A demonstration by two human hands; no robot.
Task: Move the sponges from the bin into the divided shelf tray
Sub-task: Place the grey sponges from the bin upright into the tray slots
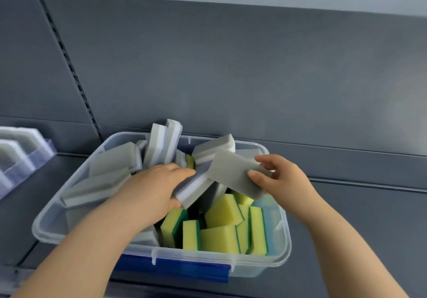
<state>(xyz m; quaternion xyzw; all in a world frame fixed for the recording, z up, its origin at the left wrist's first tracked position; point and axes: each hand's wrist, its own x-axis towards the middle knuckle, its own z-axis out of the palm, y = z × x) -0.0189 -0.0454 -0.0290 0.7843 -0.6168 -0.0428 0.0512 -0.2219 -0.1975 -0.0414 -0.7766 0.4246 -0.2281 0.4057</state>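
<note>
Your left hand (157, 186) grips a white-edged sponge (196, 188) and your right hand (279, 177) pinches a grey sponge (231, 172), both over the bin (254, 267). The bin looks nearly full, so most moves to the tray (34, 156) at far left are not yet done.

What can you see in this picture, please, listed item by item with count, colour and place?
bin: one, clear, with a blue latch, middle of the shelf
grey-and-white sponges: many, bin's left and rear
yellow-and-green sponges: several, bin's front right
divided tray: one, clear, far left on the shelf
shelf: one, dark grey, under the bin
back panel: one, grey, behind the shelf
slotted upright: one, dark, upper left
left hand: grips a white-edged sponge above the bin
right hand: pinches a grey-faced sponge by its end
</note>
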